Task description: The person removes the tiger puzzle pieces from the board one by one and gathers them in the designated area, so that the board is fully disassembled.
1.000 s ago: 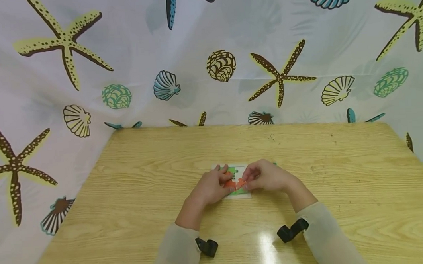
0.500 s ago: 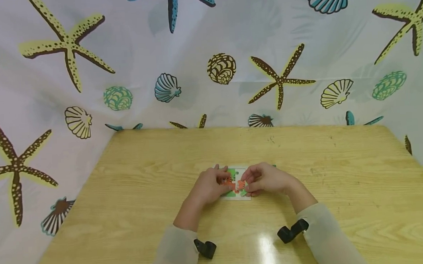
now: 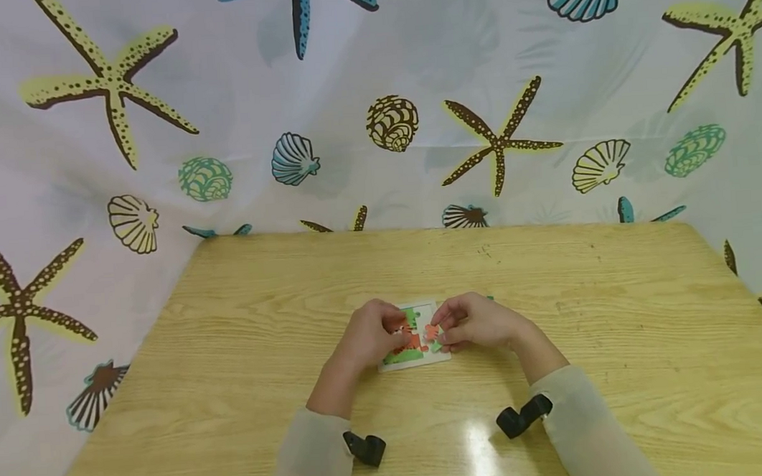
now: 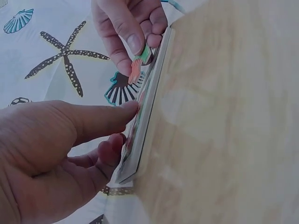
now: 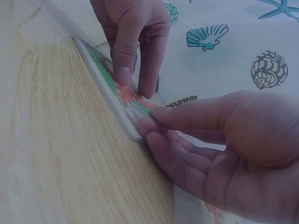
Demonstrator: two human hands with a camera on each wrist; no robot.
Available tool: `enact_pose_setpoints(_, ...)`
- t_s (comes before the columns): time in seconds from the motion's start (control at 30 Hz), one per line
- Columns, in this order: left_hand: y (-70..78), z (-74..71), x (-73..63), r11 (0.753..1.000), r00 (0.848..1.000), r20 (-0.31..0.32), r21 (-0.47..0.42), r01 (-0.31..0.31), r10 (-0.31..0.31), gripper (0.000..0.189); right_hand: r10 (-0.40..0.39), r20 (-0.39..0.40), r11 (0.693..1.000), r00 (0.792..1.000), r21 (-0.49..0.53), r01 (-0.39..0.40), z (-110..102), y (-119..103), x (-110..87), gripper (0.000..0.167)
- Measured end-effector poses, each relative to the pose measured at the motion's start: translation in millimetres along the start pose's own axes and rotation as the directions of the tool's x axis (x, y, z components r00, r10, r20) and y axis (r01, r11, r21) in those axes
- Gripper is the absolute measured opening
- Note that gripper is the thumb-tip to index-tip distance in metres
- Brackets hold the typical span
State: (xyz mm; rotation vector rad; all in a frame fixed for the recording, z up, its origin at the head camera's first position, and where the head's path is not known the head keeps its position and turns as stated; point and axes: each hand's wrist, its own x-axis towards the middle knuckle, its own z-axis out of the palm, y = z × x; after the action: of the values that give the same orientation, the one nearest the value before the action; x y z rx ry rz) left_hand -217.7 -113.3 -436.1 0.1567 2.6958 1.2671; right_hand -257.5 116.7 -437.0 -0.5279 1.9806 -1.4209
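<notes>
A small jigsaw puzzle with a white tray [image 3: 426,312] lies on the table, with joined orange-and-green pieces [image 3: 415,341] in its left part. My left hand [image 3: 368,332] is over that left side, thumb and fingertips resting on the pieces; the right wrist view shows them pointing down onto the picture. Between thumb and fingers, my right hand [image 3: 482,322] pinches a loose orange-and-green puzzle piece [image 4: 136,67] at the tray's right side. That piece is tilted and apart from the joined ones. Fingers hide part of the picture.
Around the tray is a wood-grain table [image 3: 281,301]. Behind my right hand a small green thing [image 3: 490,298] peeks out, mostly hidden. A white cloth [image 3: 346,67] printed with starfish and shells hangs at the back and sides. Black wrist cameras [image 3: 366,449] sit on both sleeves.
The puzzle piece in my right hand has come away from the joined pieces and tilted. My left hand has shifted a little left, and the tray has turned slightly with it.
</notes>
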Motion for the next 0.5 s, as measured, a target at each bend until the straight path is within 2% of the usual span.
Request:
enact_pose_setpoints(0.2, -1.5, -0.7, 1.4, 0.998, 0.997, 0.045, 0.012, 0.056, -0.056, 0.038, 0.0, -0.012, 1.0, 1.0, -0.023, 0.0, 0, -2, -0.8, 0.023)
enact_pose_setpoints(0.37, -8.5, -1.2, 2.9, 0.999, 0.998, 0.046, -0.008, 0.053, -0.052, 0.036, -0.002, -0.021, 0.998, 1.0, -0.063, 0.0, -2, -3, -0.7, 0.026)
enact_pose_setpoints(0.5, -9.6, -2.2, 4.3, 0.998, 0.997, 0.055, -0.025, 0.064, -0.062, 0.035, 0.007, -0.066, 0.997, 0.998, -0.079, -0.013, -6, -2, -2.2, 0.031)
